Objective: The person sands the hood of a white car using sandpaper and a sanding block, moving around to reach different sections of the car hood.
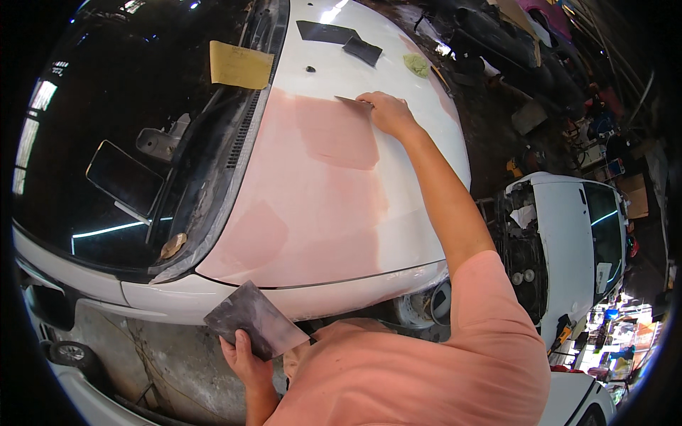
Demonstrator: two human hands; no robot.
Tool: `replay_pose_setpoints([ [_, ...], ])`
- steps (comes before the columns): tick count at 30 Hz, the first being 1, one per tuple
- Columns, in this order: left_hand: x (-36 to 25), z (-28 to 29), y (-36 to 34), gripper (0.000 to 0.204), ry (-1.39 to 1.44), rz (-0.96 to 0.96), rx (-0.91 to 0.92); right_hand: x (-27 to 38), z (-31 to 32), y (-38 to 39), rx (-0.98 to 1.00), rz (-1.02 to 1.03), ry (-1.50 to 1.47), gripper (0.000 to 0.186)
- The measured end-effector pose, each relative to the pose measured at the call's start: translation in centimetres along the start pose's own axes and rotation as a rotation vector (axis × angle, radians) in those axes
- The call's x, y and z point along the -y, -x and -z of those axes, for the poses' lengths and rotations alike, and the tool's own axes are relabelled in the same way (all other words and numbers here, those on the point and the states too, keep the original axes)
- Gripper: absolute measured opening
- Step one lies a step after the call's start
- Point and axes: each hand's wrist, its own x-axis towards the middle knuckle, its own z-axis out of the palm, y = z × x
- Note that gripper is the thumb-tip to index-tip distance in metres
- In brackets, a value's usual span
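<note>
The board (252,316) was gripped between the thumb and fingers of the left hand (249,361), beside the near edge of the hood (408,220). The blade (347,100) was pinched by the right hand (389,113) at the far edge of the pink patch (312,206).

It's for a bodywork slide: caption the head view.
Right hand holds a spreader by pink filler on a white car hood; left hand holds a dark mixing board.

Glare on hood (399,206), dark fisheye edges
</note>
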Motion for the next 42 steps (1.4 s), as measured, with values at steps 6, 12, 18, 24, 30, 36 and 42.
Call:
replay_pose_setpoints([
  [6, 0.8, -0.5, -0.3, 0.036, 0.056, 0.047, 0.072, 0.8, -0.5, 5.4, -0.012, 0.021, 0.048, 0.047],
  [12, 0.7, -2.6, -1.4, 0.039, 0.069, 0.135, 0.15, 3.8, 0.2, 16.1, 0.006, 0.052, 0.004, 0.044],
  [18, 0.2, -9.8, -3.9, 0.045, 0.136, 0.287, 0.199, 6.4, 6.4, 21.0, -0.103, 0.045, -0.288, 0.043],
  [24, 1.5, -17.2, -6.3, 0.034, 0.236, 0.404, 0.284, 11.1, 7.5, 28.0, -0.242, 0.176, -0.854, 0.048],
  [30, 1.0, -19.9, -6.2, 0.031, 0.221, 0.42, 0.406, 12.7, 7.2, 29.8, -0.248, 0.507, -0.411, 0.06],
  [36, -1.2, -19.1, -6.5, 0.031, 0.165, 0.208, 0.361, 7.2, 8.1, 28.4, -0.184, 0.266, -0.08, 0.064],
  [42, -1.6, -18.6, -6.3, 0.029, -0.265, -0.265, 0.46, 11.7, 9.8, 26.4, -0.268, 0.394, -0.013, 0.058],
])
